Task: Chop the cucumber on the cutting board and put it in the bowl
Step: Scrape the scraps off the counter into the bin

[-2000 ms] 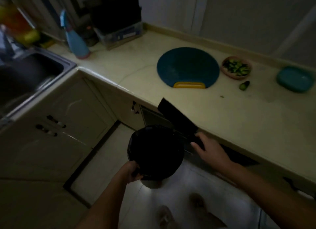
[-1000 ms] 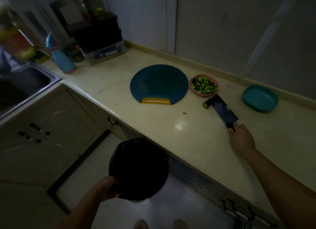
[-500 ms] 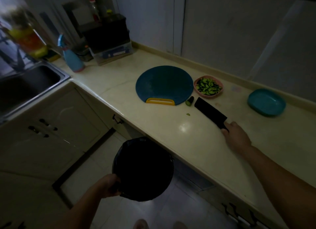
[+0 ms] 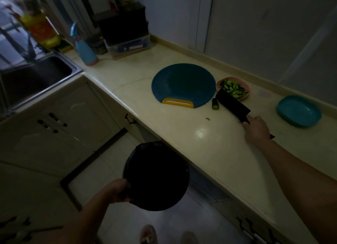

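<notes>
left hand (image 4: 116,190) gripping low, right hand (image 4: 256,129) gripping

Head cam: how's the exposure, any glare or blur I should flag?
Head view: underexposed overall; bin and knife are black shapes without detail. Head view: one glare patch on the counter. Head view: bottle at top left is smeared; board and bowl are sharp enough to read. Head view: wide-angle bend in the counter edge.
</notes>
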Action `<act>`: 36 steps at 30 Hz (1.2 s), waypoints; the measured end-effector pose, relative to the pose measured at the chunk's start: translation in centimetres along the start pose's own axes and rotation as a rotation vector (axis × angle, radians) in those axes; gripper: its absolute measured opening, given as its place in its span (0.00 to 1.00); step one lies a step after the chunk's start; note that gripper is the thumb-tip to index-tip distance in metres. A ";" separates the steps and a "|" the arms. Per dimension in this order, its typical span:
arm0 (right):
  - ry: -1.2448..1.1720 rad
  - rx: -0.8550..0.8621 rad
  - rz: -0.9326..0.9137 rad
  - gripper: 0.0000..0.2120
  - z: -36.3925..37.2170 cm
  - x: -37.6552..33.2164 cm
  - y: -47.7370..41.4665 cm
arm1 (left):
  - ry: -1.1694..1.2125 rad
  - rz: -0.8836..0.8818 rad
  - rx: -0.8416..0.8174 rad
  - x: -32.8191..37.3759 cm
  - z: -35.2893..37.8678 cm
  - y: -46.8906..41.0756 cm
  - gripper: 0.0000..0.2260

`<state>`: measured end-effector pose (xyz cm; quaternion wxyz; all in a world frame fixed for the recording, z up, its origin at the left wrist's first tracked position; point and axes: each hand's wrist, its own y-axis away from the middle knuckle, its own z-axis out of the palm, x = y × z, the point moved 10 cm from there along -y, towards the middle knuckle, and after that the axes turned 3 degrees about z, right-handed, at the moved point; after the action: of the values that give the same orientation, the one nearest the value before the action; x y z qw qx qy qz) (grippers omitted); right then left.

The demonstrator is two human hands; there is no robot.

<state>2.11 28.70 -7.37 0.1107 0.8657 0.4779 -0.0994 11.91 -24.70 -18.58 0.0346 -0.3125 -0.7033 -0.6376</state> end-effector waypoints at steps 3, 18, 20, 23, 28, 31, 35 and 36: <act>0.027 -0.032 -0.003 0.20 0.3 -0.8 -0.9 | -0.005 -0.001 0.001 -0.2 -0.3 -0.4 0.09; 0.106 -0.110 -0.310 0.19 1.6 -2.1 3.4 | -0.033 -0.018 0.026 -1.7 -0.2 -0.5 0.11; 0.106 -0.092 -0.317 0.19 1.9 -2.3 4.7 | 0.007 -0.005 0.015 -1.4 0.5 0.2 0.10; 0.111 -0.060 -0.344 0.19 2.4 -3.2 6.5 | 0.017 0.035 0.037 -0.3 0.9 1.1 0.09; 0.093 -0.008 -0.430 0.16 3.3 -5.9 9.5 | 0.061 0.054 0.042 1.1 0.5 2.0 0.09; 0.110 -0.007 -0.468 0.16 4.0 -7.5 11.2 | 0.041 0.050 0.029 1.3 0.3 2.2 0.12; 0.160 0.015 -0.594 0.18 4.6 -10.3 15.6 | 0.041 0.065 0.009 1.1 0.4 2.1 0.16; 0.171 0.013 -0.639 0.19 4.8 -11.0 16.9 | 0.051 0.071 0.006 1.1 0.4 1.9 0.16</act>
<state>10.40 9.67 -7.29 0.0276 0.6778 0.7323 -0.0591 12.15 -23.89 -16.48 0.0758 -0.3208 -0.6928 -0.6414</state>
